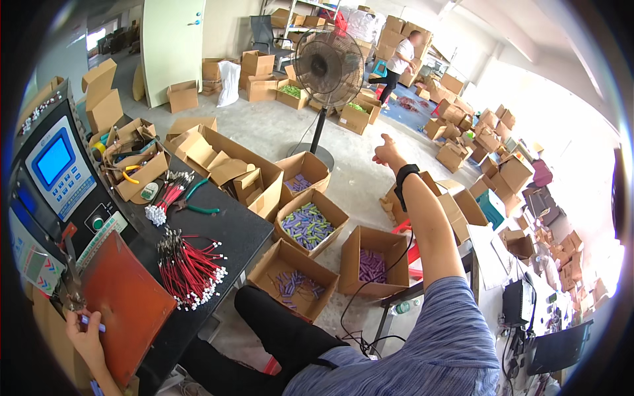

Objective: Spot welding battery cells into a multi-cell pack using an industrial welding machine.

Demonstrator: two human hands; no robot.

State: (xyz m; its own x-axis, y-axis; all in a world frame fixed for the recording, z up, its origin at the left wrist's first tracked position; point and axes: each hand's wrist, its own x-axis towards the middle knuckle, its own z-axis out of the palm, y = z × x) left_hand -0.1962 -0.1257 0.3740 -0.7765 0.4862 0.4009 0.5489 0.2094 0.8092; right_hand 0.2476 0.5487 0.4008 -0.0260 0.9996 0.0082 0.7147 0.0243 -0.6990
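Observation:
At the lower left my left hand (84, 338) closes its fingers on a small purple cylindrical battery cell (94, 325), just below the metal electrode arms of a spot welder (69, 181). An orange-brown mat (122, 297) lies beside that hand on the black bench. My right arm reaches far forward over the floor, a dark band on its wrist. The right hand (389, 152) has its index finger stretched out and the others partly bent, and nothing shows in it. Bundles of red wires with white connectors (191, 270) lie on the bench, near green-handled pliers (198, 206).
Cardboard boxes with purple and green cells (307, 226) stand by my knees, next to a box of purple cells (372, 265). A pedestal fan (328, 66) stands ahead. A tool box (139, 165) sits behind the wires. Another person (399, 63) is far back among cartons.

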